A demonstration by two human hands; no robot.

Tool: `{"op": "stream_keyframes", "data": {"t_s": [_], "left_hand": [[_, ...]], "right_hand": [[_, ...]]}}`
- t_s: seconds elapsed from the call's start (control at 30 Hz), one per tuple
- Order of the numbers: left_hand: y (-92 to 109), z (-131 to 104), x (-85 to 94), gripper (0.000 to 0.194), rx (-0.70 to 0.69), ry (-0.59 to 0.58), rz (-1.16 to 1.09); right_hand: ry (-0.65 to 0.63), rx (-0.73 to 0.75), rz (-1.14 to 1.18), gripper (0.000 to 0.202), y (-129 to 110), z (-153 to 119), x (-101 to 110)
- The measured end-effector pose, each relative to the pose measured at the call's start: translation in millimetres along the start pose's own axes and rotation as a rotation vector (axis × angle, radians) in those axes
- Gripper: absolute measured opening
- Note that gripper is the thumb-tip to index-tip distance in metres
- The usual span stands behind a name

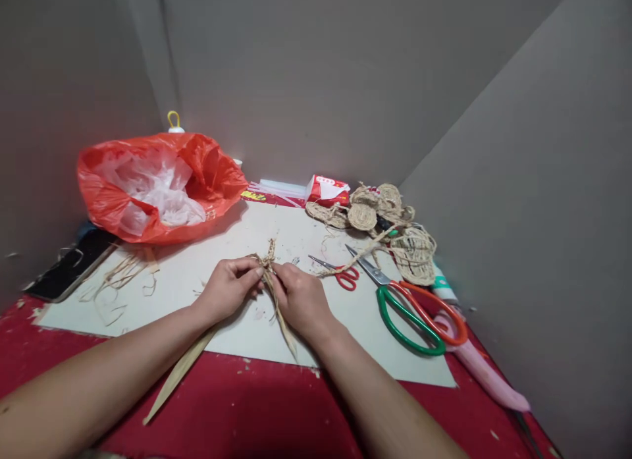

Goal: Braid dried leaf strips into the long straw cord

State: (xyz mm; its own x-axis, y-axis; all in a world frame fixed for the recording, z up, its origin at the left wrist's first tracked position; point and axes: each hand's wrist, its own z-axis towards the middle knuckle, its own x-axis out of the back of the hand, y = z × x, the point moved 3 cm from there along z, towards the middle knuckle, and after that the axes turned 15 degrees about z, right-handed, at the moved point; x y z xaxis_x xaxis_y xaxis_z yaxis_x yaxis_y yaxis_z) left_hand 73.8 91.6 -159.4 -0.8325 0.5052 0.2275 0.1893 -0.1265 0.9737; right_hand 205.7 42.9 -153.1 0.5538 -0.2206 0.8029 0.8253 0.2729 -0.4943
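Observation:
A small braided piece of dry tan fibre (271, 249) stands up between my two hands over a white sheet (336, 340). My left hand (230, 288) pinches it at its left side, thumb and forefinger pressed together. From the right, my right hand (299, 297) grips the same piece with closed fingers. Loose strands (284, 330) hang from it towards me, between the hands. A long flat dry leaf strip (180, 378) sticks out below my left hand and forearm. The far ends of the strands inside the fingers are hidden.
Small red-handled scissors (347, 277) and large shears (412, 314) lie right of my hands, near coiled fibre rope (413, 253). A red plastic bag (217, 176), black phone (72, 265) and loose fibres (116, 274) are left. Behind is a red tissue pack (328, 189); a pink object (488, 373) lies right.

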Motion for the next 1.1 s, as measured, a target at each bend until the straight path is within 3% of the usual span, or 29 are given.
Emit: {"op": "stream_keyframes", "data": {"t_s": [0.27, 0.43, 0.57, 0.9, 1.1], "left_hand": [[7, -3, 2.9, 0.025, -0.050, 0.003, 0.112], [6, -3, 1.1, 0.025, -0.121, -0.005, 0.125], [0, -2, -0.6, 0.022, -0.096, -0.038, 0.044], [-2, -5, 3.1, 0.022, -0.138, 0.022, 0.017], [-6, -2, 4.3, 0.026, -0.032, 0.004, -0.027]], "right_hand": [[0.075, -0.126, 0.284, 0.027, 0, -6, -2], [0.105, -0.087, 0.241, 0.027, 1, -6, -3], [0.092, -0.092, 0.163, 0.025, -2, -5, -4], [0.170, -0.053, 0.140, 0.023, -9, -5, -9], [0.248, -0.054, 0.219, 0.027, -3, -9, -6]]}}
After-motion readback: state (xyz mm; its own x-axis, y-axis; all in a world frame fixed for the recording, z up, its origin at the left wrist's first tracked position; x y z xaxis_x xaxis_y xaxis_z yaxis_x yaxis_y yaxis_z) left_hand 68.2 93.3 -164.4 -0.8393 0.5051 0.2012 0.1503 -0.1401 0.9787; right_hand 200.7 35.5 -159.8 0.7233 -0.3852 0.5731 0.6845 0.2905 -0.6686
